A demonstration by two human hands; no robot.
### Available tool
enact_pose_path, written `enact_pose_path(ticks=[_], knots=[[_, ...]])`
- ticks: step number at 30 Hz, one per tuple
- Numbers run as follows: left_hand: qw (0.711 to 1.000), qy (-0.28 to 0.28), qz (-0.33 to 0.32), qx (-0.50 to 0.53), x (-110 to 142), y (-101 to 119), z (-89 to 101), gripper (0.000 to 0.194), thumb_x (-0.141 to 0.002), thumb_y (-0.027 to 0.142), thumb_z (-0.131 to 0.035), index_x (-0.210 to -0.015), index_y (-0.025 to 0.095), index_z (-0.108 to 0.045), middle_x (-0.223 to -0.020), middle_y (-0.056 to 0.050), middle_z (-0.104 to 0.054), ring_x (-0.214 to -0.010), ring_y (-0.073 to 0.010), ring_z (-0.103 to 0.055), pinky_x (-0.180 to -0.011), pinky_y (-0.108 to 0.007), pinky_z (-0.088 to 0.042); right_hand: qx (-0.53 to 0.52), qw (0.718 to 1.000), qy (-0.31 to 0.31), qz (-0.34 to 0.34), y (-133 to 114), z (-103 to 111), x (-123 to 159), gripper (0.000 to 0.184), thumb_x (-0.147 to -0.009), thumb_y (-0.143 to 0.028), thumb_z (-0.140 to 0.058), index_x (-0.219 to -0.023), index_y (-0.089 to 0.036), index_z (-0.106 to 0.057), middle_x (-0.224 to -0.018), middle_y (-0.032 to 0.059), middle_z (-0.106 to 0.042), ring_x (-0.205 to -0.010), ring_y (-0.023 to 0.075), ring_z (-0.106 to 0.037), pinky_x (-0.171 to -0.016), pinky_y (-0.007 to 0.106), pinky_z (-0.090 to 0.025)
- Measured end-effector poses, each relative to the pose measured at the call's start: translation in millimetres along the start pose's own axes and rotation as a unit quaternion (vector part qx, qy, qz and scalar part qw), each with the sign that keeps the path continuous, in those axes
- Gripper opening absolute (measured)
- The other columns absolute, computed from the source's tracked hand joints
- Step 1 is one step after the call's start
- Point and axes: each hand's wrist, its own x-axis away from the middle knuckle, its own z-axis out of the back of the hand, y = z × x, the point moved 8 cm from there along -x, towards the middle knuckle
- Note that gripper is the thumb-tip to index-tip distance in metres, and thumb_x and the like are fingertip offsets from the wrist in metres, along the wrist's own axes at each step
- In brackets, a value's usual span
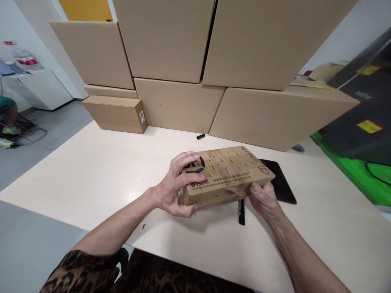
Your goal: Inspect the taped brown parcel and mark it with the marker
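Both my hands hold a taped cardboard parcel box printed with "SF EXPRESS" and a web address, tilted above the white table. My left hand grips its left end, fingers on top and thumb on the near side. At the near right corner, my right hand clasps the box with its thumb on the side; its other fingers are mostly hidden underneath. Below the box lies a narrow black object, partly covered. A flat black tablet-like slab rests behind my right hand, its left part hidden by the box.
Large cardboard boxes are stacked along the table's back edge. A smaller brown box stands at the back left. A short black cylinder lies near the back. Part of a seated person shows at far left.
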Motion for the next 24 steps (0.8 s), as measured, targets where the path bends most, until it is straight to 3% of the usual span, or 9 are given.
enact_pose_path(ticks=[3,6,9,11,13,15,19,24], knots=[[1.0,-0.025,-0.002,0.016,-3.2,2.4,1.6,0.075,-0.071,0.058,-0.089,-0.139,0.039,-0.066,-0.169,-0.009,-0.046,-0.153,-0.0456,-0.046,-0.13,-0.077,-0.027,-0.004,1.0,-0.02,-0.018,3.8,-1.0,2.6,0.064,-0.085,-0.065,-0.081,-0.137,-0.03,-0.069,-0.13,0.013,-0.081,-0.118,0.0358,-0.08,-0.101,0.052,-0.068],[0.998,-0.027,0.031,0.043,-5.3,1.4,8.2,0.065,-0.085,0.049,-0.082,-0.145,0.037,-0.061,-0.174,-0.011,-0.04,-0.162,-0.0456,-0.035,-0.131,-0.079,-0.022,0.037,0.998,-0.037,-0.026,0.4,-6.4,4.6,0.069,-0.083,-0.064,-0.084,-0.14,-0.028,-0.068,-0.129,0.0144,-0.081,-0.121,0.0373,-0.078,-0.101,0.052,-0.067],[0.987,0.021,0.148,0.057,-1.6,-13.6,18.3,0.075,-0.083,0.054,-0.087,-0.149,0.035,-0.057,-0.176,-0.013,-0.031,-0.167,-0.0477,-0.023,-0.13,-0.076,-0.029,0.06,0.996,-0.062,-0.021,-5.8,-16.3,6.5,0.086,-0.082,-0.061,-0.087,-0.155,-0.027,-0.057,-0.141,0.0167,-0.076,-0.134,0.0392,-0.072,-0.107,0.055,-0.065],[0.961,0.06,0.252,0.103,5.9,-29.5,21.8,0.089,-0.08,0.055,-0.09,-0.157,0.035,-0.049,-0.172,-0.015,-0.032,-0.163,-0.0463,-0.03,-0.128,-0.072,-0.037,0.05,0.996,-0.075,-0.014,-8.0,-20.6,7.2,0.092,-0.084,-0.061,-0.086,-0.162,-0.03,-0.049,-0.154,0.0162,-0.069,-0.143,0.0385,-0.067,-0.112,0.056,-0.062],[0.934,0.066,0.312,0.159,11.2,-39.9,17.8,0.092,-0.081,0.054,-0.091,-0.159,0.036,-0.045,-0.163,-0.015,-0.042,-0.152,-0.0416,-0.045,-0.125,-0.069,-0.042,0.036,0.996,-0.076,-0.011,-8.0,-19.8,7.1,0.095,-0.085,-0.063,-0.084,-0.166,-0.034,-0.044,-0.162,0.0144,-0.062,-0.149,0.0376,-0.062,-0.116,0.056,-0.059],[0.937,0.052,0.298,0.177,8.9,-40.2,13.0,0.089,-0.077,0.053,-0.095,-0.154,0.035,-0.053,-0.152,-0.014,-0.051,-0.143,-0.0386,-0.052,-0.125,-0.068,-0.044,0.025,0.997,-0.065,-0.017,-6.5,-14.9,6.0,0.101,-0.082,-0.062,-0.086,-0.168,-0.037,-0.038,-0.167,0.0131,-0.058,-0.153,0.0386,-0.058,-0.12,0.059,-0.055],[0.963,0.039,0.223,0.143,4.3,-32.6,6.7,0.087,-0.069,0.055,-0.1,-0.147,0.039,-0.063,-0.149,-0.012,-0.052,-0.147,-0.0405,-0.048,-0.125,-0.07,-0.043,0.021,0.997,-0.068,-0.038,-5.9,-10.3,3.2,0.114,-0.072,-0.057,-0.094,-0.168,-0.037,-0.037,-0.167,0.0139,-0.056,-0.154,0.0433,-0.055,-0.123,0.069,-0.049],[0.974,0.053,0.21,0.063,7.6,-29.0,11.4,0.073,-0.084,0.053,-0.09,-0.151,0.042,-0.063,-0.171,-0.011,-0.042,-0.162,-0.0437,-0.036,-0.129,-0.074,-0.035,0.04,0.998,-0.046,0.017,-19.4,-15.3,3.6,0.121,-0.067,-0.054,-0.099,-0.169,-0.035,-0.035,-0.161,0.0153,-0.06,-0.152,0.0431,-0.055,-0.125,0.072,-0.045]])
